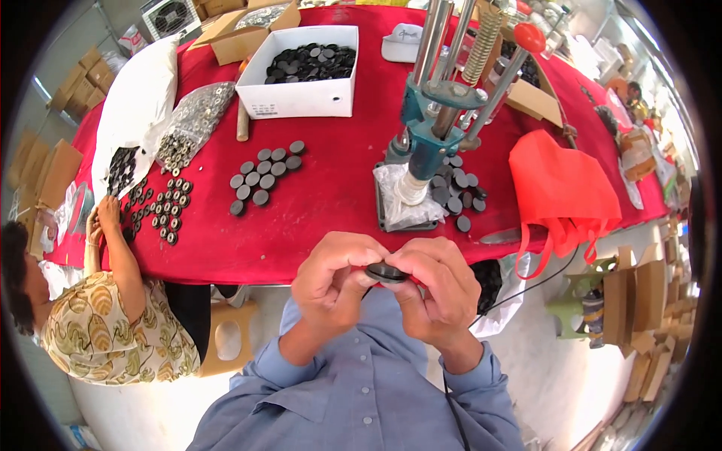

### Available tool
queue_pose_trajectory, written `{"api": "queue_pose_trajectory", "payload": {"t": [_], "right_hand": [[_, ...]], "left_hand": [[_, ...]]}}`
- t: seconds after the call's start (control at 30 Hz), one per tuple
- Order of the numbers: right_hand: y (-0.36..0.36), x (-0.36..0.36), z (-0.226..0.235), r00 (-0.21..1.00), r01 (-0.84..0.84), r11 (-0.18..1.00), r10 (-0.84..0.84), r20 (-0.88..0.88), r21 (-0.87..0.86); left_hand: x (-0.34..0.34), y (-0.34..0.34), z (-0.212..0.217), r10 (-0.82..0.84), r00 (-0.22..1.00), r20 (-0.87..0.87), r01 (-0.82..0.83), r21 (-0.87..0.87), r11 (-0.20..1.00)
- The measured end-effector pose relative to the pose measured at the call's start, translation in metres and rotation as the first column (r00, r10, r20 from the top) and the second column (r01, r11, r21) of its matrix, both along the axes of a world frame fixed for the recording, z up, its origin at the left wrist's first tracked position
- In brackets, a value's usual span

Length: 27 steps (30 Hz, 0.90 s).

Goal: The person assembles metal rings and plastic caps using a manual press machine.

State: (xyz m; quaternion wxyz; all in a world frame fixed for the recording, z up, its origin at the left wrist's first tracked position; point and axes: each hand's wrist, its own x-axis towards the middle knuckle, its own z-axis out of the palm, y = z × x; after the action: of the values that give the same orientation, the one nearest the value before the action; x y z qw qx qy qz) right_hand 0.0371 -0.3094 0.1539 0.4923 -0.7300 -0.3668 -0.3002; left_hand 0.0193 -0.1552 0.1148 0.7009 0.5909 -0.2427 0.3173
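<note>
Between the fingertips of both hands I grip a black round disc [386, 273], just off the table's near edge. My left hand [331, 282] pinches its left side, and my right hand [438, 289] pinches its right side. Beyond my hands stands a teal hand press [438, 128] with a red knob, its base wrapped in clear plastic [402, 199]. A heap of dark discs [455, 188] lies against the right of the press. Left of it, several black discs [267, 181] are laid close together on the red cloth.
A white box [301, 107] of black discs stands at the back. A person [113, 316] at the left handles small black parts beside metal-centred rings [171, 210] and a bag of rings [197, 113]. A red bag [564, 188] lies right on the red tablecloth [323, 225].
</note>
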Motion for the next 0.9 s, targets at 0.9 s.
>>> {"api": "queue_pose_trajectory", "payload": {"t": [0.9], "right_hand": [[-0.142,0.087,-0.103,0.547,0.512,0.847,-0.450,-0.706,-0.143]], "left_hand": [[0.031,0.184,-0.107,0.871,0.490,-0.040,-0.472,0.827,0.304]]}}
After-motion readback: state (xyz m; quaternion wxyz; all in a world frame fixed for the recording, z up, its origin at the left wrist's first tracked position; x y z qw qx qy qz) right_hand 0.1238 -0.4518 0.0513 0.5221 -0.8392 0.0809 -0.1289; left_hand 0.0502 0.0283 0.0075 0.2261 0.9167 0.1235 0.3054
